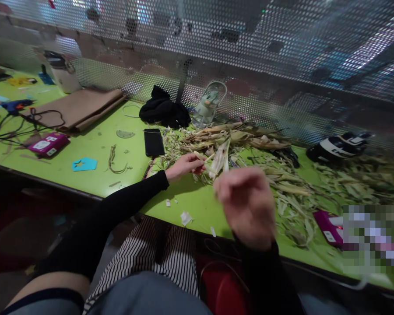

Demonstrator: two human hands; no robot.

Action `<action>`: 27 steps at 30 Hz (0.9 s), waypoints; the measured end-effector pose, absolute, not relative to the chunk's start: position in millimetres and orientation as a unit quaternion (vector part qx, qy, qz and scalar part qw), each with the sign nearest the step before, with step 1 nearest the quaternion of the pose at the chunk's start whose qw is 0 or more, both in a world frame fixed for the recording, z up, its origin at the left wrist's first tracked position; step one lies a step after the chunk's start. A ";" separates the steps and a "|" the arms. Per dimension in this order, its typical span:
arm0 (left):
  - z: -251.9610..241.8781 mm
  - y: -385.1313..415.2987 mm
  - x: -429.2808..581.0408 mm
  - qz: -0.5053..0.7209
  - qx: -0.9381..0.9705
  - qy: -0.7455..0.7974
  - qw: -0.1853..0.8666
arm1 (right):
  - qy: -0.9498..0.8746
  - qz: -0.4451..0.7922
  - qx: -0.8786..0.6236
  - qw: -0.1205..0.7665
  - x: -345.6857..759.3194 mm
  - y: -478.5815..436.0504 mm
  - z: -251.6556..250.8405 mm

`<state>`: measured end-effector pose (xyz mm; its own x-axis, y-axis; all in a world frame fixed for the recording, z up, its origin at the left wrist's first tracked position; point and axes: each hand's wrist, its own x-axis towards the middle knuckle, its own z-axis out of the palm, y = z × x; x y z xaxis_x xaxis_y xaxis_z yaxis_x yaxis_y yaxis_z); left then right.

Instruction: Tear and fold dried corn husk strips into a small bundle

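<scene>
My left hand is over the green table, thumb and fingers pinched on a thin, pale strip of dried husk. Just right of its fingertips a broad, pale piece of dried husk stands up at a slant; whether the hand also touches it is unclear. Nearer the camera, my right hand is raised and smeared by motion. Its fingers look curled, but I cannot make out anything in them. Behind both hands spreads a heap of dried husks and shredded strips. A black phone lies left of the heap.
A perforated metal screen runs along the back. Before it stand a clear bottle, black cloth and a dark bottle. Leftward are brown paper, a purple power strip and a glue gun with its cord.
</scene>
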<state>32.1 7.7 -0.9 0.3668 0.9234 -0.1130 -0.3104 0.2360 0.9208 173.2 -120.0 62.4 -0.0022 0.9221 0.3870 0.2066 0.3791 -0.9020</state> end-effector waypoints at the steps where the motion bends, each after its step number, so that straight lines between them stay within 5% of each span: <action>1: -0.3 7.8 32.2 0.440 0.436 0.351 0.702 | -0.623 0.298 -0.466 0.553 180.2 -89.4 60.2; 5: -0.1 9.1 34.0 0.431 0.436 0.365 0.701 | -0.615 0.252 -0.521 0.536 206.4 -1.6 29.8; 9: -4.1 8.4 35.7 0.426 0.460 0.349 0.697 | -0.645 0.332 -0.522 0.448 216.0 10.4 -4.0; 27: 2.8 -4.9 35.7 0.370 0.563 0.388 0.628 | -0.660 0.298 -0.495 0.480 202.9 -10.4 -10.0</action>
<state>35.7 -4.9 2.8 0.4237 0.9030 -0.0707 -0.0277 0.0910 0.9955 202.9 -10.4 -10.0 -0.0490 0.9394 0.3394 0.3668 0.3330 -0.8687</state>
